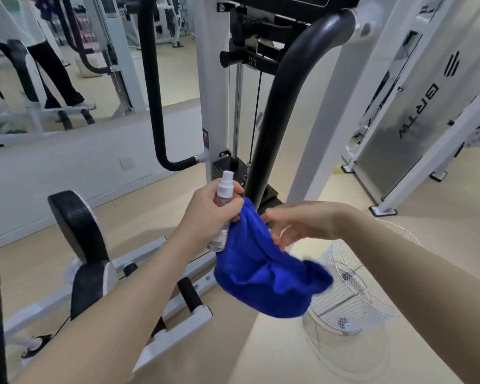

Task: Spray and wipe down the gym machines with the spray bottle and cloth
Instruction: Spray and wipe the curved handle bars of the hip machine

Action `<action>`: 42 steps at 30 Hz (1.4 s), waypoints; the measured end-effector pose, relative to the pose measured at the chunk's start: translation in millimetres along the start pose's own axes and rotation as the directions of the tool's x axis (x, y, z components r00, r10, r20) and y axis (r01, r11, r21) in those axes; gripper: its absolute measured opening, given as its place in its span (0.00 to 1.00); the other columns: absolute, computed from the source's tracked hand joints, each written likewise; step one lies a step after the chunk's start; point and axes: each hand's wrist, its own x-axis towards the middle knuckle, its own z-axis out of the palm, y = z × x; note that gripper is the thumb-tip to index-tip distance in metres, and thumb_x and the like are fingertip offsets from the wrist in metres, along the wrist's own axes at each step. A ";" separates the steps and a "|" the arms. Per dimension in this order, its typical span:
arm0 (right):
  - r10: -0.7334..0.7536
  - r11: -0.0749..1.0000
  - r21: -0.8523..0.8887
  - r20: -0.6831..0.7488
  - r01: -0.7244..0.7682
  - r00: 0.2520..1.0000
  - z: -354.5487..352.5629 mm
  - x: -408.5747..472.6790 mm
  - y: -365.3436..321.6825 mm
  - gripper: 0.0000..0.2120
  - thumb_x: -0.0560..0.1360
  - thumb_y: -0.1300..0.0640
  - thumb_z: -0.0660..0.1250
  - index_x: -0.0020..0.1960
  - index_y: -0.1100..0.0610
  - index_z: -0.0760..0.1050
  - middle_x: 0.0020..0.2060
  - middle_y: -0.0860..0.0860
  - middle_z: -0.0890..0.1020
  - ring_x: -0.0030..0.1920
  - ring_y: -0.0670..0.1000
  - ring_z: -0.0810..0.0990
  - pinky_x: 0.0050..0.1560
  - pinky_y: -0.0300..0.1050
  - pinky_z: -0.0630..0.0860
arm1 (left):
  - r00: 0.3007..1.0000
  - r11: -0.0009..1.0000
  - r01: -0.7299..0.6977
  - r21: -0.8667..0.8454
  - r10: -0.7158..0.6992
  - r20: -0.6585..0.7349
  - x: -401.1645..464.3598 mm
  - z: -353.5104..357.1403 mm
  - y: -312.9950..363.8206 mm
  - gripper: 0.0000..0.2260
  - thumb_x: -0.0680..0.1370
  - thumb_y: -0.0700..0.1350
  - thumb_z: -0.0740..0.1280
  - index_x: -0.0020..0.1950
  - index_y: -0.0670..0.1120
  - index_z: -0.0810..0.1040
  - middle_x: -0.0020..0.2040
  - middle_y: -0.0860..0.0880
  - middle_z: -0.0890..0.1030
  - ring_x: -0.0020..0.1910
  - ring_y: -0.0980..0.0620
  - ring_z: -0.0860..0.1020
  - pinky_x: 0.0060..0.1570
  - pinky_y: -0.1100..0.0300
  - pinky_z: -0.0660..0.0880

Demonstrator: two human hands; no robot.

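Behind cloth [263,273]: black bar [277,115]; wire basket [349,295] partly hidden; right hand [297,225] blurred.

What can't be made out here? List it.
Head view only:
- Right hand: motion-blurred; whether its fingers touch the blue cloth is unclear.
- Spray bottle: label too small; middle hidden by left hand.
- Black curved bar: lower end hidden behind cloth.
- Wire fan guard: partly covered by cloth.
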 end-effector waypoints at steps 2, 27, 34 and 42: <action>-0.145 0.985 -0.100 -0.026 0.142 0.989 2.0 4.3 -0.6 0.17 0.71 0.49 0.68 0.46 0.63 0.78 0.42 0.54 0.80 0.46 0.52 0.78 0.58 0.49 0.73 | 0.998 0.999 -0.036 0.015 0.035 0.045 1.0 9.5 7.0 0.10 0.73 0.33 0.65 0.44 0.48 0.77 0.30 0.55 0.77 0.30 0.56 0.75 0.34 0.64 0.74; -0.228 0.784 0.244 -0.743 0.571 0.630 10.4 72.0 -11.0 0.10 0.82 0.53 0.51 0.46 0.55 0.66 0.37 0.54 0.75 0.37 0.49 0.78 0.39 0.42 0.79 | 0.957 0.992 -0.052 0.112 0.081 -0.278 49.8 27.1 -0.6 0.13 0.76 0.42 0.67 0.52 0.62 0.74 0.45 0.64 0.78 0.43 0.55 0.79 0.46 0.57 0.79; -0.215 0.604 0.321 -0.815 0.729 0.537 -11.8 41.5 -61.0 0.13 0.80 0.49 0.53 0.45 0.54 0.71 0.37 0.52 0.78 0.42 0.53 0.78 0.51 0.54 0.76 | 0.941 0.988 -0.062 0.139 0.105 -0.322 43.1 24.8 -7.2 0.13 0.78 0.43 0.65 0.59 0.57 0.73 0.44 0.54 0.79 0.41 0.54 0.77 0.41 0.63 0.78; -0.106 0.758 0.405 -0.697 0.511 0.709 25.3 89.4 22.7 0.23 0.74 0.38 0.53 0.56 0.56 0.70 0.47 0.60 0.79 0.49 0.60 0.78 0.60 0.61 0.73 | 0.933 0.984 -0.034 0.173 0.094 -0.347 38.9 23.9 -32.2 0.07 0.78 0.43 0.63 0.54 0.52 0.74 0.40 0.56 0.76 0.41 0.49 0.78 0.40 0.59 0.77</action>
